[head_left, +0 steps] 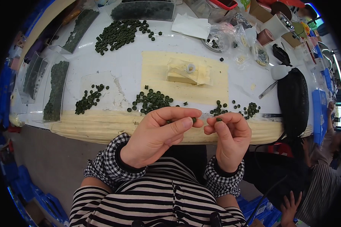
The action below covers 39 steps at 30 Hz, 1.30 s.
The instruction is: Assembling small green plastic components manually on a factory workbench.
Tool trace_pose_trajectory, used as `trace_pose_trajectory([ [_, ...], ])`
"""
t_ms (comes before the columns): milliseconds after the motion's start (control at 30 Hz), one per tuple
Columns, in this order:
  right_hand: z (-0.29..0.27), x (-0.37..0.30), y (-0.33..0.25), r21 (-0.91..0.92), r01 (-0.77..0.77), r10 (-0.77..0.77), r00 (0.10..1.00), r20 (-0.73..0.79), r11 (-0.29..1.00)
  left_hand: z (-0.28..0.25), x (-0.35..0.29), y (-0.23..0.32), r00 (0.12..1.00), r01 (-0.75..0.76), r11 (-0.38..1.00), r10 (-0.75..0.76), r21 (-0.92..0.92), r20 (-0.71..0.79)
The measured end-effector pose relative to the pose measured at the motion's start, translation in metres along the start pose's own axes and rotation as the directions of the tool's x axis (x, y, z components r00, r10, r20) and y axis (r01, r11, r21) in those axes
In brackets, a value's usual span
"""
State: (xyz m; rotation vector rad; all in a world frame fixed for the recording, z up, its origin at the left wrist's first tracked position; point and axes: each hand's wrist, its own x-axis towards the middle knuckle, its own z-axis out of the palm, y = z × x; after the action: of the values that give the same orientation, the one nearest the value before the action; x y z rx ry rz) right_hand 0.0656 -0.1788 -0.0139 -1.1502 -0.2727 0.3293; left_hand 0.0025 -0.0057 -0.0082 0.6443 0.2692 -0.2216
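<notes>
My left hand point(159, 132) is held over the table's near edge, thumb and fingers pinched on a small dark green bead point(194, 120). My right hand point(229, 132), close beside it, pinches another small green bead point(219, 119) at its fingertips. Just beyond the hands lie loose piles of green beads: one in the middle point(152, 101), one to the right point(250, 109), one to the left point(89, 99). A bigger heap point(119, 34) lies at the far side. A yellowish mat point(212, 81) carries a small pale block with a ring point(190, 68).
Clear trays of green beads point(57, 90) stand at the left, another point(142, 10) at the back. Plastic bags, tape rolls and a white sheet point(191, 25) crowd the far right. A black oval case point(293, 100) and tweezers point(268, 90) lie right. Another person point(322, 181) sits at lower right.
</notes>
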Motion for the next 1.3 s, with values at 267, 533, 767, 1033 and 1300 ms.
trace_pose_trajectory([
  [267,0.003,-0.001,0.0,0.004,0.011,-0.011,1.0,0.023,1.0,-0.005,0.002,-0.004,0.997,-0.011,1.0,0.013,-0.026,0.077],
  [533,0.004,0.001,0.005,-0.324,0.196,-0.186,0.981,0.063,0.926,-0.001,0.001,-0.004,1.0,0.002,1.0,-0.002,0.01,0.016],
  [767,0.013,0.001,0.006,-0.493,0.351,-0.355,0.93,0.09,0.796,-0.004,0.001,-0.008,0.998,-0.056,0.996,0.055,0.074,0.009],
  [1033,0.017,0.002,0.004,-0.586,0.435,-0.43,0.889,0.159,0.683,0.002,0.001,-0.01,0.962,-0.248,0.931,0.269,0.267,-0.041],
  [1300,0.018,-0.001,0.006,-0.523,0.359,-0.369,0.925,0.09,0.773,-0.003,0.004,-0.015,0.907,-0.385,0.798,0.419,0.464,0.032],
])
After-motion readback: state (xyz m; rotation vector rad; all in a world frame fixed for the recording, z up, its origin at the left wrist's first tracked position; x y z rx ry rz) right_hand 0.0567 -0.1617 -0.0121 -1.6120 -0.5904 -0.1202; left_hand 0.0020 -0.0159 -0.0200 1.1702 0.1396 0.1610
